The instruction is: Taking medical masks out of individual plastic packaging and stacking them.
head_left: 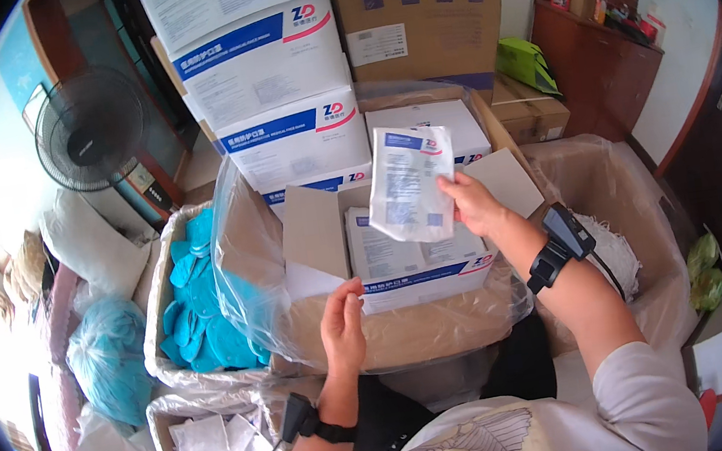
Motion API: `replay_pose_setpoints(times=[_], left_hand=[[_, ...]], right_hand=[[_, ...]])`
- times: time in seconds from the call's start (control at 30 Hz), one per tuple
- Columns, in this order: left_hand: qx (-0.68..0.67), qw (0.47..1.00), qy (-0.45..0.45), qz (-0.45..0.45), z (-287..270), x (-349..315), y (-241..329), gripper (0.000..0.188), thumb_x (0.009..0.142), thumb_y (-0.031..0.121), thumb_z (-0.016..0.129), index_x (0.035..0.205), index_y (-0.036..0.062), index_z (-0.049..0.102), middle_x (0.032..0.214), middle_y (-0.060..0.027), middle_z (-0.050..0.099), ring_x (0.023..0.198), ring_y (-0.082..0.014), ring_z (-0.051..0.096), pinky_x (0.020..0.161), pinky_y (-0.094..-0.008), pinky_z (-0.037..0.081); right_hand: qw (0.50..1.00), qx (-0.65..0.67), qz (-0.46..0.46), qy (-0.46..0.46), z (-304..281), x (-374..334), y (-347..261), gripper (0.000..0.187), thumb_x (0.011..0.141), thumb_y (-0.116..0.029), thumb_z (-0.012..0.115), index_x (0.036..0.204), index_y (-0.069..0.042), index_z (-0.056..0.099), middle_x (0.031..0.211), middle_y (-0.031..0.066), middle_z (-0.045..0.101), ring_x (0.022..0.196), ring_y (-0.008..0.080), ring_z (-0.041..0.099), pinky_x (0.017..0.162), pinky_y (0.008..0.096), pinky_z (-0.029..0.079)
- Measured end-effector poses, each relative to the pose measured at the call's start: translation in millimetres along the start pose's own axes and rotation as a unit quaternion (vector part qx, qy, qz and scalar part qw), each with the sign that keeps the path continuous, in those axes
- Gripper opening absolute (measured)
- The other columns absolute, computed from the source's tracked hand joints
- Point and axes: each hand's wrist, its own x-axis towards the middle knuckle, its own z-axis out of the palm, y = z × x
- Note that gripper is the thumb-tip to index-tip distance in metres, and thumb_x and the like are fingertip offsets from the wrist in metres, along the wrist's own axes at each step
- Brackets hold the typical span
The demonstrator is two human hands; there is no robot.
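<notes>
My right hand (475, 202) pinches the right edge of a flat white mask packet (412, 183) with blue print, held tilted above an open carton. That white carton (427, 288) has a blue stripe, and its flaps are folded outward. Similar packets (383, 254) stand in rows inside it, partly hidden by the held one. Beside the carton's front left corner is my left hand (342, 327), its fingers curled together with nothing visible in them. Beneath the carton is a large brown box (393, 343) lined with clear plastic.
Closed white cartons (270, 74) are stacked behind. On the left are a bin of teal cup-shaped pieces (204, 308) and a lower bin of loose packets (226, 449). A plastic-lined box (575, 172) at right contains white cords (608, 258). A fan (88, 133) stands far left.
</notes>
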Motion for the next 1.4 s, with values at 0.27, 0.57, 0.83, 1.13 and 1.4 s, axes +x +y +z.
replay_pose_setpoints(times=[0.27, 0.57, 0.83, 1.13, 1.4], left_hand=[[-0.022, 0.999, 0.009, -0.028, 5, -16, 7, 0.024, 0.093, 0.019, 0.045, 0.104, 0.0016, 0.057, 0.102, -0.0042, 0.06, 0.088, -0.0115, 0.056, 0.076, -0.0246, 0.044], [-0.035, 0.997, 0.037, -0.058, -6, -28, 6, 0.022, 0.093, 0.018, 0.045, 0.101, 0.002, 0.058, 0.097, -0.0034, 0.061, 0.087, -0.0104, 0.056, 0.075, -0.0239, 0.044], [-0.036, 0.997, 0.023, -0.069, -3, -36, 3, 0.023, 0.093, 0.02, 0.044, 0.098, 0.0028, 0.059, 0.095, -0.0034, 0.061, 0.085, -0.0103, 0.057, 0.074, -0.024, 0.044], [-0.048, 0.996, 0.003, -0.081, 2, -38, 8, 0.023, 0.093, 0.019, 0.044, 0.1, 0.0012, 0.058, 0.098, -0.0045, 0.061, 0.086, -0.0119, 0.057, 0.075, -0.0243, 0.044], [-0.053, 0.994, -0.003, -0.094, 6, -38, 3, 0.023, 0.093, 0.019, 0.044, 0.099, 0.0013, 0.058, 0.098, -0.0046, 0.061, 0.084, -0.0114, 0.057, 0.075, -0.0244, 0.044]], right_hand=[[0.966, -0.208, 0.121, -0.098, 35, 9, 41, 0.03, 0.086, -0.024, 0.053, 0.109, -0.005, 0.051, 0.102, 0.0071, 0.059, 0.091, 0.0182, 0.058, 0.076, 0.0354, 0.048], [0.989, -0.114, 0.095, 0.01, 37, 33, 68, 0.029, 0.082, -0.022, 0.059, 0.105, -0.004, 0.057, 0.099, 0.0074, 0.06, 0.089, 0.0185, 0.058, 0.069, 0.0332, 0.049], [0.967, -0.207, 0.144, -0.039, 41, 22, 57, 0.035, 0.082, -0.025, 0.06, 0.108, -0.003, 0.057, 0.1, 0.0089, 0.061, 0.091, 0.0203, 0.058, 0.073, 0.0349, 0.048], [0.948, -0.297, 0.115, -0.012, 40, 26, 53, 0.033, 0.081, -0.025, 0.06, 0.104, -0.001, 0.059, 0.094, 0.0089, 0.063, 0.078, 0.0212, 0.061, 0.069, 0.0339, 0.047], [0.816, -0.56, -0.142, 0.032, 54, 4, 48, 0.032, 0.077, -0.026, 0.06, 0.093, 0.001, 0.062, 0.09, 0.0211, 0.062, 0.085, 0.0344, 0.06, 0.076, 0.0397, 0.047]])
